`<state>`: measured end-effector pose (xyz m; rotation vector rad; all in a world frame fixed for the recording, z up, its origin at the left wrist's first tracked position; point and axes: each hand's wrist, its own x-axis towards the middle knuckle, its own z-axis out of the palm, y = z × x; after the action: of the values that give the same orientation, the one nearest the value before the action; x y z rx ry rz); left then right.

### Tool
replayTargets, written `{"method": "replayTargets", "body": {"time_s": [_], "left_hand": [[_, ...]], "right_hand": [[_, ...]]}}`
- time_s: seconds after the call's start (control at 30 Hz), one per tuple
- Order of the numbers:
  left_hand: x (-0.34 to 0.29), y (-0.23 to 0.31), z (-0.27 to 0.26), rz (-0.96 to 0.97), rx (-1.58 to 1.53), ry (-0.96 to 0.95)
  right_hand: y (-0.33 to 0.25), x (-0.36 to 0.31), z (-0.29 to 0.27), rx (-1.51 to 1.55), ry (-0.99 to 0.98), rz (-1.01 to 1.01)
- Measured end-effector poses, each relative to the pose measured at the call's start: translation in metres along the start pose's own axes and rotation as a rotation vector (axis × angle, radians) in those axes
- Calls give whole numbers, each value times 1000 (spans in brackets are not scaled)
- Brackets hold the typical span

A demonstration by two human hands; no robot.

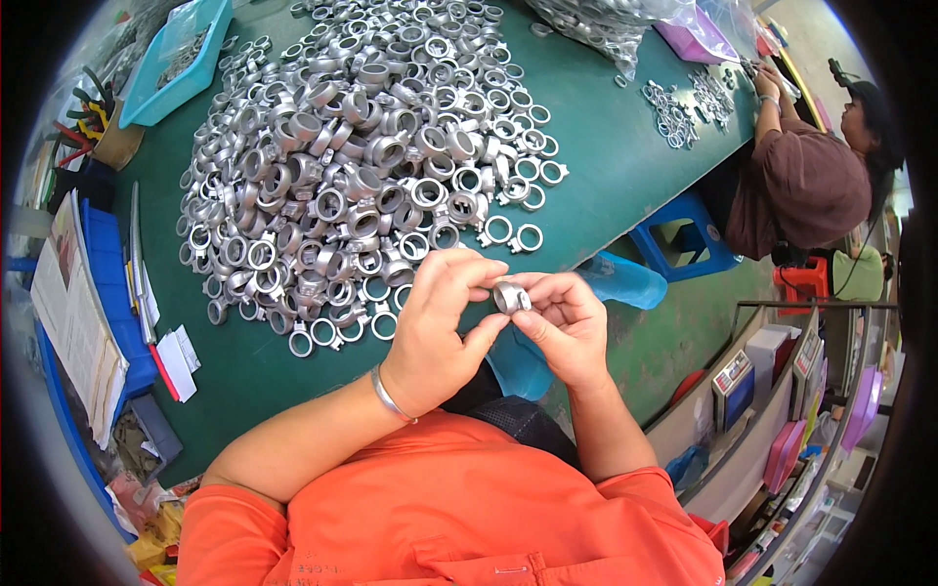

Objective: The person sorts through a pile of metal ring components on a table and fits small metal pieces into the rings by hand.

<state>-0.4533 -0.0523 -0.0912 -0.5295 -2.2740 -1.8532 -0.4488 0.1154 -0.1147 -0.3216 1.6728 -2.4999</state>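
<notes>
Between my two hands is a small grey metal ring (509, 297) with a lug on its side. My left hand (445, 327) pinches it from the left with thumb and fingers. My right hand (565, 327) grips its other side, thumb close to the lug. The ring is held up in front of me, just off the table's near edge. Beyond my hands, a large heap of similar metal rings (362, 186) spreads over the green table (596, 186), with some loose ones at its border.
At the far left stands a turquoise tray (176, 63) with small parts. Pliers (93, 112) and a blue bin (117, 303) line the left side. Across the right, a person in a brown shirt (806, 186) works by small ring piles (671, 115). A blue stool (684, 234) stands below.
</notes>
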Motion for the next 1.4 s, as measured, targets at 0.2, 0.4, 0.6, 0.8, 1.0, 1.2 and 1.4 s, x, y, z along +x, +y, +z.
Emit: {"method": "replayTargets", "body": {"time_s": [0.2,0.4,0.6,0.8,1.0,1.2,1.4], "left_hand": [[-3,-3,14,285,147,-140],[10,2,14,371,420,-293],[47,-3,6,226,935,-217],[39,-4,-3,196,859,-299],[29,-5,-7,136,660,-296],[26,6,-14,-134,215,-182],[11,-4,-13,-568,-681,-73]], "right_hand": [[-9,-10,-12,-55,-61,-44],[-32,-19,-33,-662,-47,-33],[-25,29,-21,-1136,24,-374],[-22,45,-19,-1202,-22,-365],[-16,30,-21,-1058,18,-355],[-9,11,-14,-623,159,-229],[-3,3,-3,-140,68,-103]]}}
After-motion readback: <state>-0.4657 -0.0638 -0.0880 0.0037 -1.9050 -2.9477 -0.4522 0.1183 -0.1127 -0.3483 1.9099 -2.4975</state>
